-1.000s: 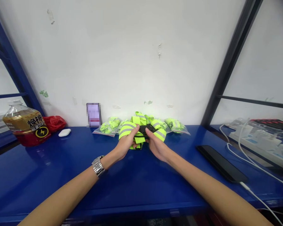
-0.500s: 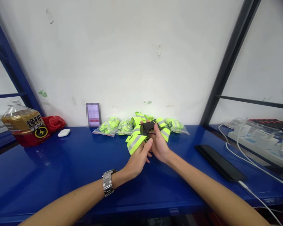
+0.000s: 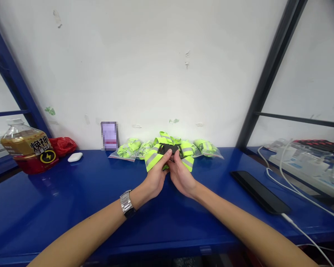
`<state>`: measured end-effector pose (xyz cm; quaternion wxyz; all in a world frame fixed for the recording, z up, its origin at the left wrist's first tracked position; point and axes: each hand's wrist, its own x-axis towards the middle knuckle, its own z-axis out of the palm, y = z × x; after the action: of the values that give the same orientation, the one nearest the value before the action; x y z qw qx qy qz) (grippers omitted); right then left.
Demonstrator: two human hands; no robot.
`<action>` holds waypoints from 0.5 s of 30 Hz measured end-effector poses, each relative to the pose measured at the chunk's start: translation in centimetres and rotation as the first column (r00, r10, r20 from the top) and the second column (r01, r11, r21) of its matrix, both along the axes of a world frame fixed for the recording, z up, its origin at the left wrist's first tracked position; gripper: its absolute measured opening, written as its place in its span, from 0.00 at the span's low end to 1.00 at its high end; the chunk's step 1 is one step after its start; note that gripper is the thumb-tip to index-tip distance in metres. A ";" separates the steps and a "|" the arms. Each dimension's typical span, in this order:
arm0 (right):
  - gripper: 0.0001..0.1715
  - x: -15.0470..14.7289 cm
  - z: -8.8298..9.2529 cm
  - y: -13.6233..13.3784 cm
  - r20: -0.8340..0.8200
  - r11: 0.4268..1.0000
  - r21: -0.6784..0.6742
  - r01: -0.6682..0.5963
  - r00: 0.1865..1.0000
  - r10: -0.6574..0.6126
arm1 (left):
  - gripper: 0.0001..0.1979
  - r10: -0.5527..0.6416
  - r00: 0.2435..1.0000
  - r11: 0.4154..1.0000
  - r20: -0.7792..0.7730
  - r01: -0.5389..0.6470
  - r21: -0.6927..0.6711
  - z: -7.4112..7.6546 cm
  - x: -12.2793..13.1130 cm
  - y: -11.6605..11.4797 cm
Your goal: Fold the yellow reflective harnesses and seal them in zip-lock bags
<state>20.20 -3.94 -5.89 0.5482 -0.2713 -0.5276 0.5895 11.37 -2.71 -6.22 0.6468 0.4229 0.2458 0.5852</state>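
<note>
Both hands meet over the middle of the blue table (image 3: 100, 207). My left hand (image 3: 156, 177), with a metal watch at its wrist, presses its thumb on a black plastic buckle (image 3: 171, 149). From the other side my right hand (image 3: 183, 176) grips the same buckle, thumb on top and fingers beneath. Fluorescent yellow reflective strap (image 3: 153, 157) fans out from the buckle to the left, right and behind. The fingers under the buckle are partly hidden. Behind it, clear bags hold more yellow strap, such as a bag (image 3: 130, 147) on the left and another bag (image 3: 207, 147) on the right.
A drink bottle (image 3: 29, 146), a red plastic bag (image 3: 62, 145) and a white earbud case (image 3: 75, 157) stand at the left. A blurred-screen phone (image 3: 109, 136) leans on the wall. To the right lie a black phone (image 3: 259, 191) on a cable and a power strip (image 3: 303, 167).
The buckle has turned to lie level and face me. My left thumb has moved up onto it, my right hand has shifted slightly down, and the straps spread more evenly on both sides.
</note>
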 end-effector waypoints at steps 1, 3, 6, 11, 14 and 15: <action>0.39 0.0 -0.1 0.0 0.002 1.000 -0.001 -0.001 1.000 0.001 | 0.19 0.005 0.999 1.000 -0.032 -0.006 -0.027 0.2 -0.1 0.0; 0.42 0.1 -0.2 -0.1 0.032 0.999 -0.032 -0.003 0.999 0.004 | 0.23 -0.005 0.991 0.996 -0.130 -0.006 -0.084 0.6 -0.4 -0.2; 0.42 0.4 -0.4 -0.2 0.150 0.988 -0.119 0.095 0.986 -0.077 | 0.30 -0.149 0.958 0.975 -0.245 0.101 -0.195 1.1 -0.7 -0.6; 0.38 1.0 -0.5 -0.1 0.222 0.978 -0.052 0.201 0.957 -0.185 | 0.32 -0.273 0.943 0.938 -0.190 0.217 -0.272 1.3 -0.4 -1.0; 0.37 1.1 -0.7 0.3 0.175 0.985 0.007 0.173 0.969 -0.172 | 0.26 -0.162 0.983 0.972 -0.081 0.145 -0.186 1.1 0.2 -1.0; 0.36 1.1 -0.8 0.5 0.149 0.984 0.036 0.174 0.973 -0.177 | 0.25 -0.124 0.991 0.982 -0.053 0.115 -0.149 1.1 0.3 -1.0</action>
<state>21.27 -3.46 -6.73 0.5594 -0.3548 -0.5485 0.5103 11.68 -3.69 -5.16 0.7018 0.4065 0.2820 0.5126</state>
